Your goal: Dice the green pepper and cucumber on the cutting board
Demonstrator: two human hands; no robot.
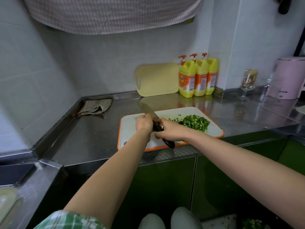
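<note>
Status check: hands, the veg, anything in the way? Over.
Right hand grips knife, blade tilted up. Left hand at blade, grip unclear. Diced greens piled on cutting board, right side. No obstruction seen.

The stainless steel counter (92,138) carries an orange-rimmed cutting board (129,129), a folded cloth (94,107), three yellow detergent bottles (198,78) and a pink appliance (288,78).

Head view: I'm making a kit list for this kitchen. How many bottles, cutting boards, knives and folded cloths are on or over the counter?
Bottles: 3
Cutting boards: 2
Knife: 1
Folded cloth: 1
Total: 7
</note>
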